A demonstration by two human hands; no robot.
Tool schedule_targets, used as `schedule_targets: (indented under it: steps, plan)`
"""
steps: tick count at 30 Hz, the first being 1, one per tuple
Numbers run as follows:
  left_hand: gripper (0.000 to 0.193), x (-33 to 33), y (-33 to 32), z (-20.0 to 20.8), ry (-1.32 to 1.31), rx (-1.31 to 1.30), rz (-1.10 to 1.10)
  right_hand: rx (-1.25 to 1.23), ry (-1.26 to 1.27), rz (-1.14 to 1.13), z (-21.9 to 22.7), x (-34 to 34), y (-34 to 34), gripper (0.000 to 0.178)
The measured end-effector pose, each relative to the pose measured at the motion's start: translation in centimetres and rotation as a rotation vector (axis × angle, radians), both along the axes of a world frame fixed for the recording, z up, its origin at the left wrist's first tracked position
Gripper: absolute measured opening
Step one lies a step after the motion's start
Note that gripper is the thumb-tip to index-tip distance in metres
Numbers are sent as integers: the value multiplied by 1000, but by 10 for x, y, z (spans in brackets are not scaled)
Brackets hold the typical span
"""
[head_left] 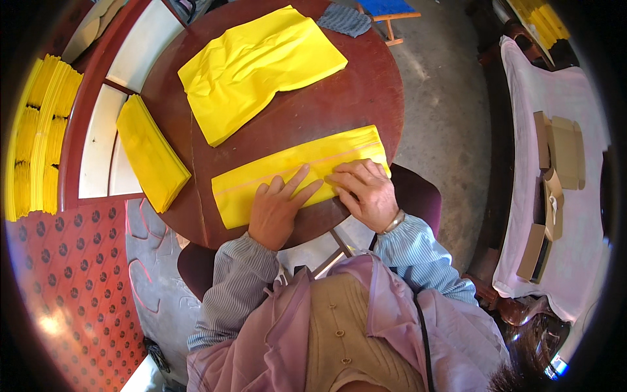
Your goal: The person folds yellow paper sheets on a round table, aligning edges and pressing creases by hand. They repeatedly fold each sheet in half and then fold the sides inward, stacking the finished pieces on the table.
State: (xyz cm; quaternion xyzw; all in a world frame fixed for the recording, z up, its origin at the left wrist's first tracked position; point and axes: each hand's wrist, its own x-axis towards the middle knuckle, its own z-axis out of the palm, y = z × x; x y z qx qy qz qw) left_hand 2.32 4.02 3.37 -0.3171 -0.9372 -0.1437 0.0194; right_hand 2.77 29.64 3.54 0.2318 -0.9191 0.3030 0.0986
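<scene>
A long folded yellow sheet, cloth or plastic, lies along the near edge of the round table. A thin reddish line runs down its length. My left hand rests on its near side with the fingers spread. Close by to the right, my right hand lies on the same sheet, fingers slightly bent and pressed down on it. Neither hand has anything gripped. Beyond them is a larger, wrinkled yellow sheet. A narrow stack of folded yellow sheets sits at the table's left edge.
The round red-brown table carries a grey cloth at its far edge. Tall piles of folded yellow pieces stand far left. On the right, open cardboard boxes rest on a surface with a pale pink cover.
</scene>
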Motion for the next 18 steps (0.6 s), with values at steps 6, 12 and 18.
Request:
schedule_targets:
  steps: [6, 12, 18]
  plan:
    - [61, 2, -3, -2, -1, 38, 4, 64, 89, -115, 3, 5, 21, 19]
    - [63, 7, 0, -6, 15, 106, 75, -45, 15, 35, -4, 2, -13, 23]
    - [43, 43, -28, -13, 120, 271, 403, -2, 60, -44, -6, 8, -15, 19]
